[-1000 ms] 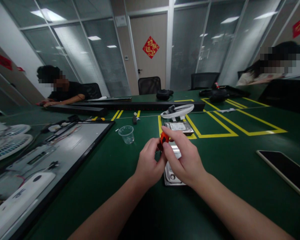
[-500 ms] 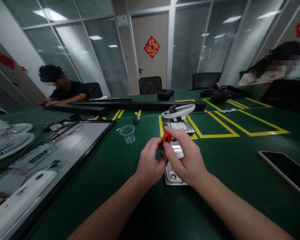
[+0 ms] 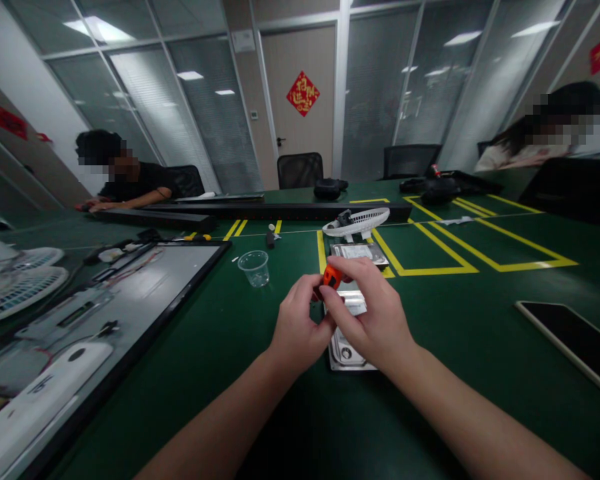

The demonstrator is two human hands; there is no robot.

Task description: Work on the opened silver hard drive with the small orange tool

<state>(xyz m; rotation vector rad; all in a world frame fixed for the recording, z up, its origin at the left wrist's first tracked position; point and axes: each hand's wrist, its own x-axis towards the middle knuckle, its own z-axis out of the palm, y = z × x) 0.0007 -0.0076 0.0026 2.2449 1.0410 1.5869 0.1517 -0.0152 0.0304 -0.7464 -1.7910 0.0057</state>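
One green table (image 3: 215, 353): broad, and it bears everything I work among; its yellow tape (image 3: 435, 271) marks off boxes, presumably to give things set places
Display panel (image 3: 165, 267): flat to my left, seemingly pushed aside to leave my middle free, its dark-edged tray bearing wires and metal parts, a long white bar (image 3: 45, 393) at its near end
White fan guard (image 3: 370, 217): tilted beyond my hands, just behind the farther drive; I cannot tell whether they touch
Dark-screened device (image 3: 575, 343): flat, well off to my right, out of my elbow's way, I judge
Farther drive (image 3: 360, 255): label up, inside a taped box
Near drive (image 3: 347, 359): flat and straight in front of me, probably so both hands meet over it comfortably; my right hand hides much of it
Right hand (image 3: 375, 313): thumb and forefinger closed in a pinch on the orange tool, other fingers loosely bent
Left hand (image 3: 300, 327): fingers curled nearly together at the tool's darker end, likely steadying it; gripping or merely touching, I cannot tell
Clear cup (image 3: 257, 275): upright, left of my hands, within easy reach; I make out no contents through its wall
Orange tool (image 3: 333, 275): between my fingertips, above the near drive, its tip hidden
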